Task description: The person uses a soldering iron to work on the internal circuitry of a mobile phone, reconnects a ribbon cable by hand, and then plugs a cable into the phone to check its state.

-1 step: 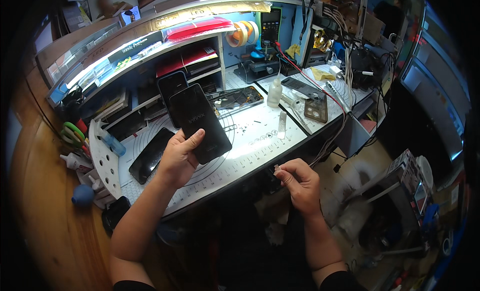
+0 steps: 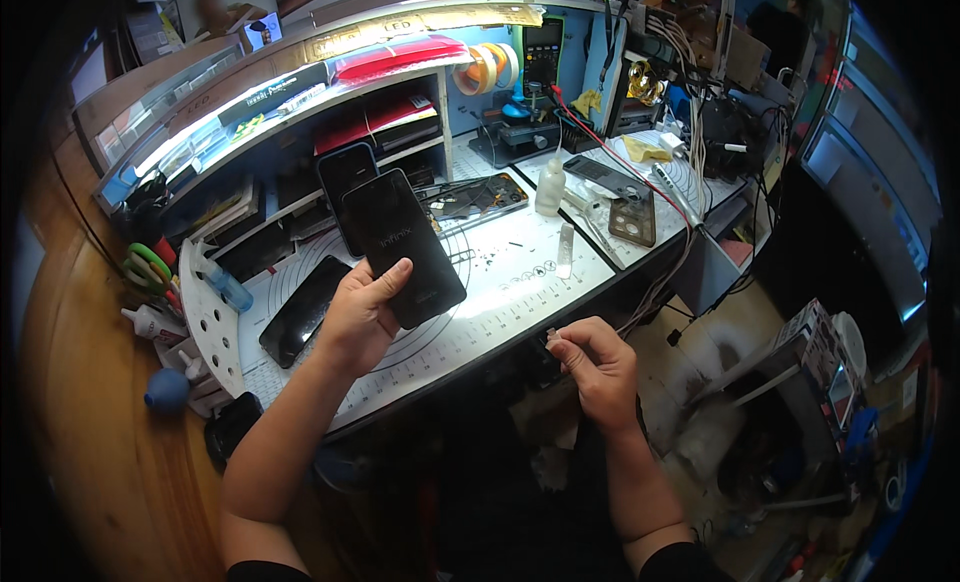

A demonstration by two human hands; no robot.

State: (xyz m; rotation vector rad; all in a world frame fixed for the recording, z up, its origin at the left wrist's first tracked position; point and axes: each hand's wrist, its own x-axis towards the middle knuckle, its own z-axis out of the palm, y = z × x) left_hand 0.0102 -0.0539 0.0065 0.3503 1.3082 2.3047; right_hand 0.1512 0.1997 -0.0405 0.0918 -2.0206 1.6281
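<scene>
My left hand (image 2: 362, 317) is wrapped round a dark smartphone (image 2: 415, 257), thumb across its front; faint lettering glows on the black screen. My right hand (image 2: 598, 362) hovers just off the bench's front edge, thumb and forefinger pinching a small pale piece (image 2: 552, 335) too small to identify. Behind the held phone, a second phone (image 2: 345, 177) with a bluish rim stands against the shelf. Under my left hand's side, another black phone (image 2: 303, 310) lies on the white work mat (image 2: 400, 357). An opened phone with its insides showing (image 2: 478, 200) lies farther back.
Toward the right are a clear dropper bottle (image 2: 549, 187), a brown phone case (image 2: 632, 220), a grey phone (image 2: 605, 177) and a red cable (image 2: 640, 172). Scissors (image 2: 148, 267), a blue blower bulb (image 2: 166, 390) and a shelf (image 2: 445, 122) border the left and back.
</scene>
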